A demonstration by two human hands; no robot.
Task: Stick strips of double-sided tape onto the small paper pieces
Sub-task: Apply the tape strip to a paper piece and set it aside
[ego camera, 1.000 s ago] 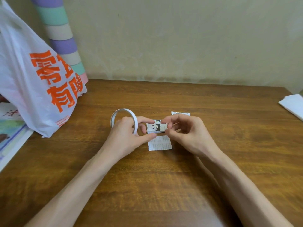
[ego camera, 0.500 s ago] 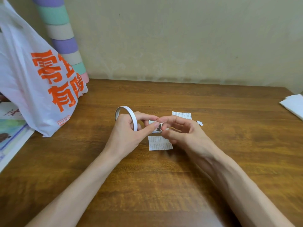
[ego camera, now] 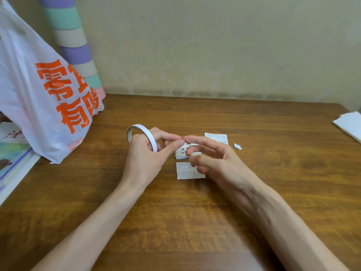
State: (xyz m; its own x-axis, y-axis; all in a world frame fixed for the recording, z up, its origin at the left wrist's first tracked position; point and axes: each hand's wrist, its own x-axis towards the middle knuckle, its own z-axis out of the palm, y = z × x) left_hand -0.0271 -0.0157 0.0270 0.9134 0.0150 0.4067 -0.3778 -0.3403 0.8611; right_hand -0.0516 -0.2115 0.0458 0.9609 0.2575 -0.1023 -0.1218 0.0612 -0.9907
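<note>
My left hand (ego camera: 145, 155) grips a thin white roll of double-sided tape (ego camera: 141, 137), held on edge above the table. Its thumb and forefinger meet the fingertips of my right hand (ego camera: 213, 159) just above a small stack of paper pieces with a panda print (ego camera: 182, 152). My right fingers are loosely curled; whether they pinch a tape end is too small to tell. A printed paper piece (ego camera: 186, 171) lies in front of the stack, partly under my right hand. Another printed piece (ego camera: 216, 137) lies behind it.
A white plastic bag with orange characters (ego camera: 43, 98) stands at the left, with a pastel striped roll (ego camera: 74, 45) behind it and books (ego camera: 11, 157) under it. A tiny paper scrap (ego camera: 237, 146) lies right of the pieces. White paper (ego camera: 349, 124) sits at the right edge.
My hands rose slightly off the panda stack and their fingertips came together above it. A small scrap now lies to the right on the table.
</note>
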